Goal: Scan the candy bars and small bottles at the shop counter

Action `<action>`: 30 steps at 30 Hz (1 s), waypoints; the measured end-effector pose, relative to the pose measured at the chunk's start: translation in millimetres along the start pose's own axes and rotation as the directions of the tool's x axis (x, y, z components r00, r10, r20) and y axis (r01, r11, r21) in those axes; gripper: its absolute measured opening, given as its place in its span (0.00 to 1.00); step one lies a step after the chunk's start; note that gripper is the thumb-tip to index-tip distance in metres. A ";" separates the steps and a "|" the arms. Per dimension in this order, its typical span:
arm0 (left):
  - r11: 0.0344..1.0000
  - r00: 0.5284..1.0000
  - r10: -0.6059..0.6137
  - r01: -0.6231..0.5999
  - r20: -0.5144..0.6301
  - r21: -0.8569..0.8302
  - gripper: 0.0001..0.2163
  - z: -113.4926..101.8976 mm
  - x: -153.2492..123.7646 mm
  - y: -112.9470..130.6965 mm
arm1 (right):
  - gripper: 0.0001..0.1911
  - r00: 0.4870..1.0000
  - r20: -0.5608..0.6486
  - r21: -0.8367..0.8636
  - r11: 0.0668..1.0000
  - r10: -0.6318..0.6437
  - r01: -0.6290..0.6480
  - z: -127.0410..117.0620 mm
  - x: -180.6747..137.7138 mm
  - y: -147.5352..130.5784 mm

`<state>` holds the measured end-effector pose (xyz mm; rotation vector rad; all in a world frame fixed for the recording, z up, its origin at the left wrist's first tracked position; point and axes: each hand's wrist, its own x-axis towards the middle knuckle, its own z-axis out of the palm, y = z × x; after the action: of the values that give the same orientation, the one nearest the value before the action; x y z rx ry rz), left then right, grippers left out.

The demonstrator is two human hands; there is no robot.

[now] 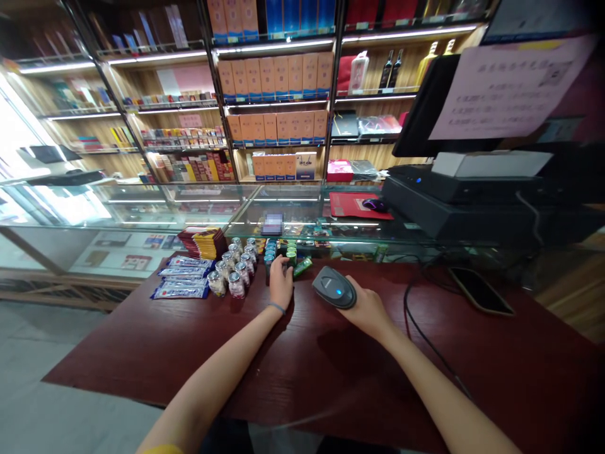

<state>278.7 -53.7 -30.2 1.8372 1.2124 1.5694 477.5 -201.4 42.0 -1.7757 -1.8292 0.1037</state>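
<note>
Two hands are over the red counter [198, 353]. Our right hand [367, 310] is closed round the black scanner [334, 287]. Our left hand [282, 282] bends its fingers on the small green tins [292, 256], btw. the jars [231, 277] & the scanner; we cannot tell if it grips.

We see a warm, rather dim shop lit mainly by white light strips [274, 45] under the shelves, while daylight at the far left burns out to plain white and streaks the glass counter [189, 208] with glare. On the dark red table [142, 353] the left hand [281, 284] and right hand [366, 309] throw only soft, faint shadows, and the scanner [334, 287] shows a small blue glow. We find the shelf uprights bent by the wide lens towards the edges, and the paper notice [505, 88] at the upper right smeared beyond reading.
</note>
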 end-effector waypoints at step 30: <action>0.854 0.760 0.194 -0.443 0.620 0.275 0.14 33.3 8.2 34.7 | 0.19 0.975 -0.156 0.201 0.972 0.155 -0.122 -25.0 9.2 26.2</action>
<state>321.5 -58.1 -7.2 2.6635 1.0013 0.7925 512.6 -198.3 54.3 -1.7198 -1.5208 0.1696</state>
